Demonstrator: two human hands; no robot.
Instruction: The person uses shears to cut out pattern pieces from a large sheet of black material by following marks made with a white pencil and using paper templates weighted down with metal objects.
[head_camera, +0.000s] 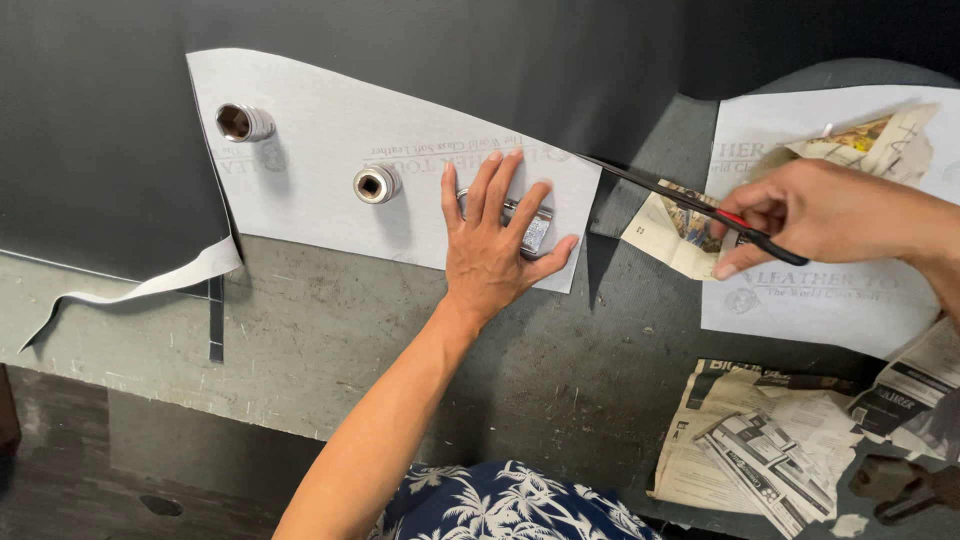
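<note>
Seen from the head camera, a worn grey-green worktable carries a large sheet of black material across its far half. On it lies a pale grey paper pattern, weighted by two steel sockets standing on end, the second nearer the middle.

The left hand lies flat and open on the pattern's right end, fingers spread over a metal weight partly hidden beneath them. The right hand is closed around the handles of black scissors, whose blades reach to the pattern's upper right corner.

Another printed grey sheet lies to the right under crumpled paper. Folded newspapers rest at the table's near right edge. A cut strip curls off the pattern's lower left corner.
</note>
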